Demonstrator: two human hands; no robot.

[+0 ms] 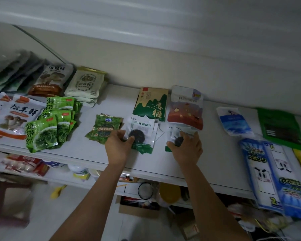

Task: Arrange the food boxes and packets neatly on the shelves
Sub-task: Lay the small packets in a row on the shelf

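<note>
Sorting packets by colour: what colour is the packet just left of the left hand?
Green packet, head view.

Left hand [117,145]: grips the left stack [143,131] of white packets, thumb on top.
Right hand [187,148]: fingers curled over the right stack [176,132].
Shelf [87,153]: holds both stacks, near each other.
Behind them: green box [151,105], red pouch [186,110].
Far left: green packets [49,126], overlapping.

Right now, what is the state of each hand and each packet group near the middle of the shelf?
Left hand, grips the left white packet stack.
Right hand, holds the right white packet stack.
Left white packet stack, fanned unevenly, flat on the shelf.
Right white packet stack, flat, partly covered by the right hand.
Green seaweed packet, lying flat, askew.
</note>
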